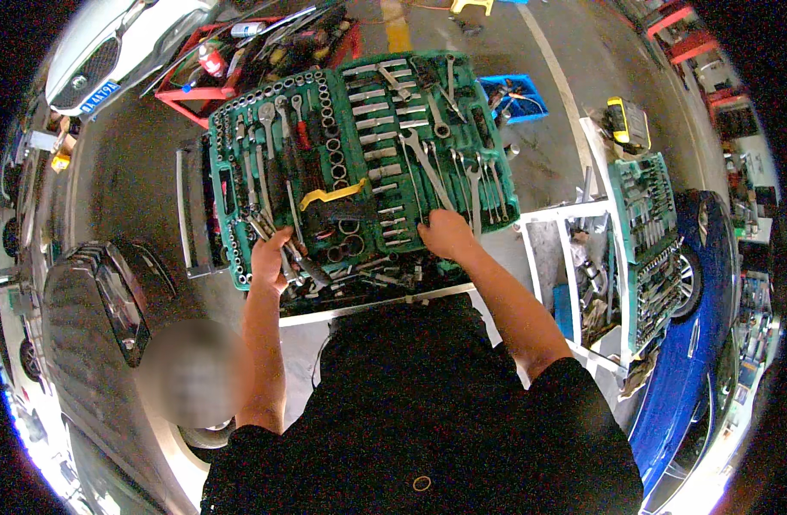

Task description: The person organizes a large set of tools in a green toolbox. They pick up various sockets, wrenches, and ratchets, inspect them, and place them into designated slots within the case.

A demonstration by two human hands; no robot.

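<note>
A green tool case [352, 129] lies unfolded in front of me, filled with sockets, ratchets and wrenches. My left hand [271, 259] is closed around a few long metal hand tools [261, 227] at the case's near left part; their exact kind is hard to make out. My right hand [450, 235] closes on the lower end of a large open-ended wrench [423, 159], which slants up and left across the right half. Beside it lie another wrench [474, 184] and several slim ones. A yellow bent tool [333, 195] rests between my hands, near ratchets with dark grips [283, 129].
Loose tools [385, 276] fill a tray along the case's near edge. Beyond stand a red bin [196, 103] of tools and a blue basket [515, 99]. To the right are a white-framed rack [574, 210] and another green tool case [647, 210]. Cars [93, 300] flank both sides.
</note>
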